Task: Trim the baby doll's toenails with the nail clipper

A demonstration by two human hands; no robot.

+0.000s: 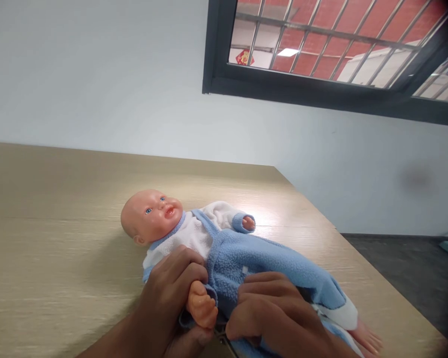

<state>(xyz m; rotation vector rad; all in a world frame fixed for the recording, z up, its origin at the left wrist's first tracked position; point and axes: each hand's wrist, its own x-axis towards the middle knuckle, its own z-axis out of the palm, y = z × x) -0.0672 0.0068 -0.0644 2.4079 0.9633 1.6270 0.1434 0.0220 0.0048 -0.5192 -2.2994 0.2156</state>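
Observation:
A baby doll (153, 216) in a white top and blue fleece overalls (261, 248) lies on its back, head to the left and bare feet to the lower right. My left hand (177, 293) is closed around the sleeve of the doll's near arm, and the doll's small hand (202, 306) pokes out beside my thumb. My right hand (276, 313) is closed over the overalls at the waist and leg. Between my two hands, low in the picture, a small dark metallic piece (221, 334) shows; what it is I cannot tell. My right fingertips are partly hidden.
The doll rests on a light wood table (59, 199), whose right edge slopes down to the lower right. Behind stands a pale wall (97, 74) with a dark-framed, barred window (321, 40). Dark floor (392, 268) lies beyond the table at right.

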